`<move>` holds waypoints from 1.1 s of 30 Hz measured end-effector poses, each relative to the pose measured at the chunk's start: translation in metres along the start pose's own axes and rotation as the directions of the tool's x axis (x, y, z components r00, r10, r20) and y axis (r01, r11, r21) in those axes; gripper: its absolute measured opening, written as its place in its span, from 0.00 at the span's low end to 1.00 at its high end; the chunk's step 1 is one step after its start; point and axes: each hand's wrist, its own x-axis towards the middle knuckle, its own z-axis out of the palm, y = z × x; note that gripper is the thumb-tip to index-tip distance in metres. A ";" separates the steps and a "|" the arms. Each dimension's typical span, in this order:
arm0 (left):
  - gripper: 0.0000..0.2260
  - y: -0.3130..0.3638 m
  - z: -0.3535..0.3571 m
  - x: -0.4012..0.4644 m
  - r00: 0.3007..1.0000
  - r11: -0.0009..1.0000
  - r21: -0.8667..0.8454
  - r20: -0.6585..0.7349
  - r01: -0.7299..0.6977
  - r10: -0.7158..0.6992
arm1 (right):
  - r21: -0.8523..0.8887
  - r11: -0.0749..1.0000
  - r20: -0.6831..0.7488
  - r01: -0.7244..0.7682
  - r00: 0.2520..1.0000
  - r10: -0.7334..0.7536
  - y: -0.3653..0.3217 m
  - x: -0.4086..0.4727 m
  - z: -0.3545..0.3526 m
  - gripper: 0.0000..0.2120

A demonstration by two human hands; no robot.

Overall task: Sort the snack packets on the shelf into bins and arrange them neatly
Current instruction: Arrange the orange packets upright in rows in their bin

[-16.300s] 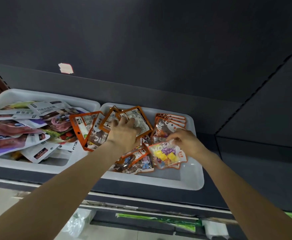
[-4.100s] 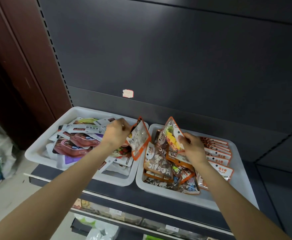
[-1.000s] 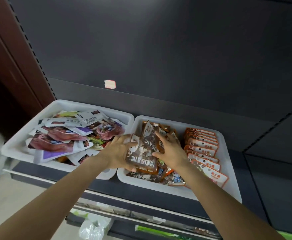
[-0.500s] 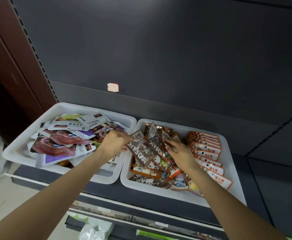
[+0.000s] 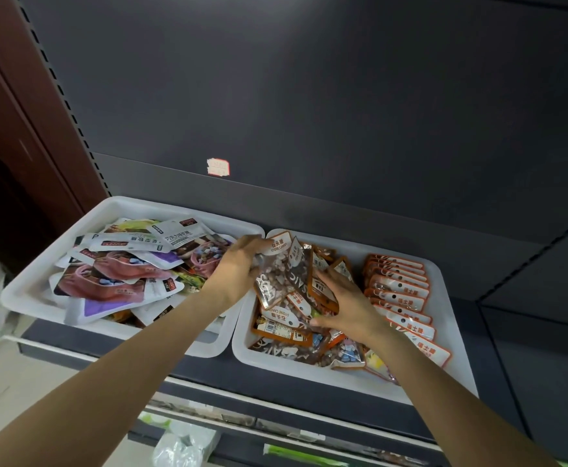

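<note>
Two white bins sit side by side on a dark shelf. The left bin point(image 5: 33, 291) holds a loose heap of white, pink and purple packets point(image 5: 121, 274). The right bin point(image 5: 444, 332) holds a jumble of brown and orange packets on its left side and a neat overlapping row of orange-edged packets point(image 5: 400, 294) on its right. My left hand point(image 5: 239, 267) grips the upper left edge of a brown stone-candy packet point(image 5: 282, 274) raised over the right bin. My right hand point(image 5: 346, 308) lies on the jumble, fingers curled around an orange packet point(image 5: 323, 291).
The dark back panel carries a small price sticker point(image 5: 218, 167). A brown upright point(image 5: 23, 129) stands at the left. The shelf continues bare to the right of the bins point(image 5: 528, 348). Below the shelf edge lie bagged goods and a green packet point(image 5: 296, 456).
My left hand has moved right from over the left bin's edge to the right bin with the brown packet. My right hand slid lower into the jumble.
</note>
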 end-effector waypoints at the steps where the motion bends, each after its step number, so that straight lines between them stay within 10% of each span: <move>1: 0.21 -0.001 0.003 -0.003 0.993 0.984 0.151 -0.060 -0.093 0.103 | -0.022 1.000 -0.033 0.005 0.999 -0.006 0.000 0.002 0.002 0.44; 4: 0.17 0.000 0.010 -0.013 0.913 0.833 0.407 0.005 -0.375 0.409 | -0.073 0.996 -0.094 0.045 0.994 -0.051 0.001 0.009 0.004 0.37; 7: 0.13 0.007 0.021 -0.014 0.840 0.795 0.277 0.247 -0.539 0.483 | -0.036 0.997 -0.059 0.061 0.996 -0.063 0.004 0.011 -0.002 0.34; 27: 0.30 -0.007 0.028 -0.014 0.885 0.727 0.510 0.329 -0.460 0.329 | -0.010 0.999 -0.027 0.051 0.998 -0.051 -0.009 -0.018 0.014 0.32; 33: 0.26 -0.011 0.029 -0.013 0.899 0.736 0.554 0.403 -0.390 0.173 | -0.125 0.991 -0.030 0.057 0.998 -0.061 -0.011 -0.022 0.018 0.13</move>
